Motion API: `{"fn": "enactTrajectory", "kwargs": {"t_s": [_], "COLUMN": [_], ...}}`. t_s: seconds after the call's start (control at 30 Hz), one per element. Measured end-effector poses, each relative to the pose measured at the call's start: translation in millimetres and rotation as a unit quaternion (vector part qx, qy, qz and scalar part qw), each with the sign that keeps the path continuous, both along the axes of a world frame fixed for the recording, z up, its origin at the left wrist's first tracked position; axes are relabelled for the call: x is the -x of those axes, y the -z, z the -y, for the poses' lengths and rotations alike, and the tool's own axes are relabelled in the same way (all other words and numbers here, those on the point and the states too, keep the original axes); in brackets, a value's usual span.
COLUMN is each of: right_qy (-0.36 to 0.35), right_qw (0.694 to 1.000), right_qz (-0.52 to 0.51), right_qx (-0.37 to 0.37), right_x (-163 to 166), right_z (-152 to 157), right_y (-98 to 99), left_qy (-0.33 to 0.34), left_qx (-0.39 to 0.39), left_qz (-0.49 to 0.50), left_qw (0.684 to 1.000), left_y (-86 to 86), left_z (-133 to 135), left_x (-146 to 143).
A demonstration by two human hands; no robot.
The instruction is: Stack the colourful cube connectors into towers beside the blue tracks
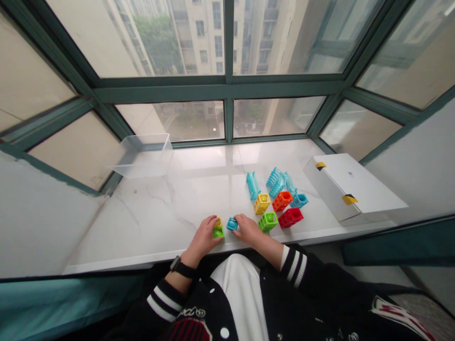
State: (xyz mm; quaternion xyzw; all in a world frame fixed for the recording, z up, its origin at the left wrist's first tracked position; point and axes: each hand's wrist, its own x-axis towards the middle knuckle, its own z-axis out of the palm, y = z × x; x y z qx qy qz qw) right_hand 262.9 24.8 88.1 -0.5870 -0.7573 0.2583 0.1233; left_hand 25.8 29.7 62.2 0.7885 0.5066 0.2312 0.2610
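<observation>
The left hand closes narrow on a green block at the front of the marble sill, a yellow piece pressed just behind it, though whether the two are joined is hard to tell. The right hand rests beside it, fingertips against a small blue block; I can't tell if it grips. Farther along lie loose blocks and teal curved pieces, between a clear tub and a white box
</observation>
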Motion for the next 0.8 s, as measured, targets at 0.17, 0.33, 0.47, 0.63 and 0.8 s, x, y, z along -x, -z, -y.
{"fn": "enactTrajectory", "kwargs": {"t_s": [0.17, 0.33, 0.47, 0.63, 0.8], "right_qy": [0.027, 0.029, 0.002, -0.028, -0.036], "right_qw": [0.982, 0.932, 0.907, 0.891, 0.899], "right_qz": [-0.171, -0.340, -0.400, -0.416, -0.390], "right_qx": [-0.073, -0.119, -0.133, -0.179, -0.196], "right_x": [-2.4, -5.6, -7.5, -9.9, -11.9], "right_z": [5.9, 16.2, 23.3, 24.4, 24.0], "right_y": [-17.8, -44.7, -62.1, -71.7, -74.9], "left_qy": [-0.001, -0.018, 0.032, 0.035, 0.016], "left_qx": [0.006, 0.001, 0.084, 0.153, 0.117], "left_qz": [0.004, 0.093, 0.255, 0.366, 0.387], "left_qw": [1.000, 0.996, 0.963, 0.917, 0.915], "left_y": [-7.6, -46.7, -78.6, -101.2, -107.7], "left_z": [-1.4, 0.5, 4.9, 13.3, 17.2], "left_x": [2.6, -8.8, -25.0, -37.4, -36.8]}}
